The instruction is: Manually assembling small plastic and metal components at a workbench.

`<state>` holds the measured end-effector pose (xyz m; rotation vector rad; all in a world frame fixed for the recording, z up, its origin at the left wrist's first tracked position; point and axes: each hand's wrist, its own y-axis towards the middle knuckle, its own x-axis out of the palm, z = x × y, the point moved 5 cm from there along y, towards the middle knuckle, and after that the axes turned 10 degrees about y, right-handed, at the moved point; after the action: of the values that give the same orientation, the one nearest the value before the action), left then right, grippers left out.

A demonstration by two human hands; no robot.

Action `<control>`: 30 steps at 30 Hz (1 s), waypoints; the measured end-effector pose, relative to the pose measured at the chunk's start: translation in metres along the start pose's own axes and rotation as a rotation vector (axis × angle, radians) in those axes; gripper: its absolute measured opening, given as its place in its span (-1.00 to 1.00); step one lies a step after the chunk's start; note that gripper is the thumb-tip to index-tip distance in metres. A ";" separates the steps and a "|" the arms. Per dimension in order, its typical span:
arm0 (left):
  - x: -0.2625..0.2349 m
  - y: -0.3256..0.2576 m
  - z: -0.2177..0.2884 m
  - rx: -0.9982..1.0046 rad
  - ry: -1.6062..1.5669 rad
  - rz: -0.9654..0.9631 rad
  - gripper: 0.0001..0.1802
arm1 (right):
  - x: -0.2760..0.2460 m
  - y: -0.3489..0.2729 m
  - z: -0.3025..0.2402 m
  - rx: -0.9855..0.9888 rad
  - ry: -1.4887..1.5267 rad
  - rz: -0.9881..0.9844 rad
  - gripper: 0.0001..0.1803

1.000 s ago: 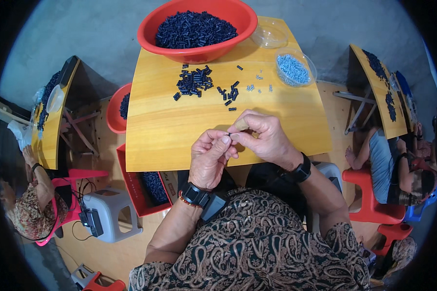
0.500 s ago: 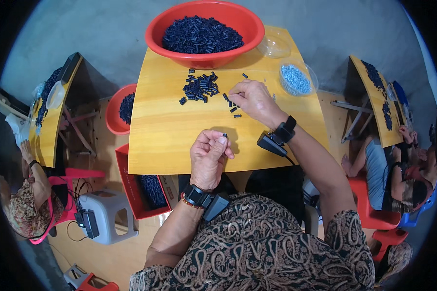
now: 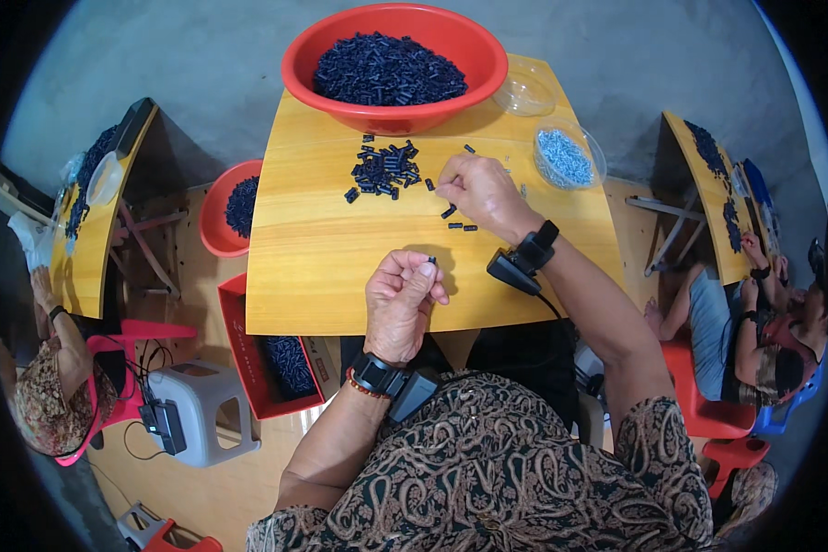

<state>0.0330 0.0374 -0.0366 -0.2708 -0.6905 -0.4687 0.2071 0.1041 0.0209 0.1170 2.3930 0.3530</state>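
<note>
From the head camera, we look down on a yellow wooden surface where small dark plastic pieces are being sorted by hand. The left hand is curled near the surface's front edge, its fingers pinched narrow on one small dark piece. The right hand reaches forward, fingers closed down among the loose pile of dark pieces; whether they already grip one we cannot tell. A red basin heaped with the same pieces stands at the far edge, a clear bowl of pale blue parts to its right. We judge this the picking step: the right hand fetching a further piece, which would then need bringing back to meet the one held at left.
</note>
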 end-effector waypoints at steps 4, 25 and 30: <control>-0.003 0.000 -0.001 0.005 -0.016 0.009 -0.91 | -0.019 -0.009 0.000 0.138 0.355 0.003 -0.88; 0.003 -0.001 0.001 -0.020 0.143 -0.039 -0.90 | 0.005 -0.085 -0.030 0.134 0.867 -0.001 -0.93; 0.003 -0.001 0.001 -0.032 0.166 -0.035 -0.89 | 0.006 -0.085 -0.031 0.112 0.850 0.026 -0.92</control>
<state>0.0337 0.0359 -0.0339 -0.2468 -0.5271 -0.5300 0.1829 0.0172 0.0148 0.0519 3.2558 0.3185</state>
